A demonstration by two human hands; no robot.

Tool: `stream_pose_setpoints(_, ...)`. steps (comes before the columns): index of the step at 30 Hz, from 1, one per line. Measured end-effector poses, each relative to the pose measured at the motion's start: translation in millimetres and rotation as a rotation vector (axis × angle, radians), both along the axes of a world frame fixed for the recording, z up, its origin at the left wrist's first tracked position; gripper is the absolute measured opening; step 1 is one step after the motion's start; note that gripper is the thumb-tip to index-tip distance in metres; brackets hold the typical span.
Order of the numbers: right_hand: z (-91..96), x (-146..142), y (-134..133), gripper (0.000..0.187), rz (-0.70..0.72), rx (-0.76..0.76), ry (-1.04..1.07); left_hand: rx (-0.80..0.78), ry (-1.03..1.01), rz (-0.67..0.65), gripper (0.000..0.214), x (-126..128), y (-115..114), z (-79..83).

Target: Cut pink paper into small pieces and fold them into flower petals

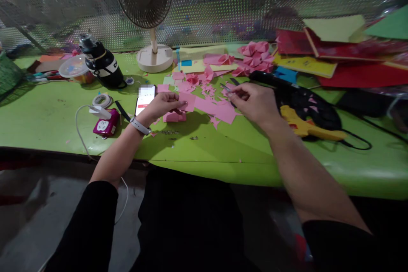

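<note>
My left hand (164, 107) pinches a square of pink paper (187, 102) between thumb and fingers, just above the table. My right hand (253, 100) is closed on what looks like a pair of scissors (225, 88); a narrow grey tip points left from the fingers, and most of the tool is hidden by the hand. Between the hands lies a larger cut pink sheet (223, 111) with small scraps (208, 90) around it. More pink squares (174, 117) lie under my left hand. A lit phone (145, 98) is beside my left wrist.
Folded pink paper flowers (254, 53) are heaped behind. A yellow glue gun (306, 125) rests on a black tray (325, 108) at right, near stacked coloured paper (360, 74). A fan (154, 57), black bottle (103, 63), tape roll (102, 100) and magenta power adapter (106, 124) stand left.
</note>
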State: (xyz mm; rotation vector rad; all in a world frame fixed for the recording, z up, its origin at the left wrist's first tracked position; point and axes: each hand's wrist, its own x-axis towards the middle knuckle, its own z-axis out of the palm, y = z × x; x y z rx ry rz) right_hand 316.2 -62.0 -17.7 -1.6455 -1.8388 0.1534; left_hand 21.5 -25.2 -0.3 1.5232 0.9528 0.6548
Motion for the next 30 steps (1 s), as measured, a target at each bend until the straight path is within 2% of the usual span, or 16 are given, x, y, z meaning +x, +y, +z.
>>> stream_pose_setpoints(5,-4.3,-28,-15,0.033,0.419,0.101,0.09,-0.236,-0.173,0.069,0.021,15,-14,-4.3)
stream_pose_setpoints(8,-6.5,-44,-25,0.032,0.545,0.156,0.042,-0.351,-0.227,0.034,0.023,20,-20,-9.1)
stream_pose_setpoints(11,-7.2,-50,-29,0.023,0.582,0.219,0.029,-0.376,-0.293,0.005,0.027,22,-22,-14.3)
stream_pose_setpoints(18,-7.5,-45,-28,0.023,0.649,0.345,0.07,-0.45,-0.403,0.006,0.025,28,-26,-19.8)
stream_pose_setpoints(24,-6.8,-50,-30,0.021,0.638,0.347,0.079,-0.37,-0.393,0.022,0.024,29,-30,-22.1)
stream_pose_setpoints(30,-13.9,-49,-24,0.015,0.611,0.315,0.219,-0.362,-0.378,0.03,0.025,31,-30,-22.9)
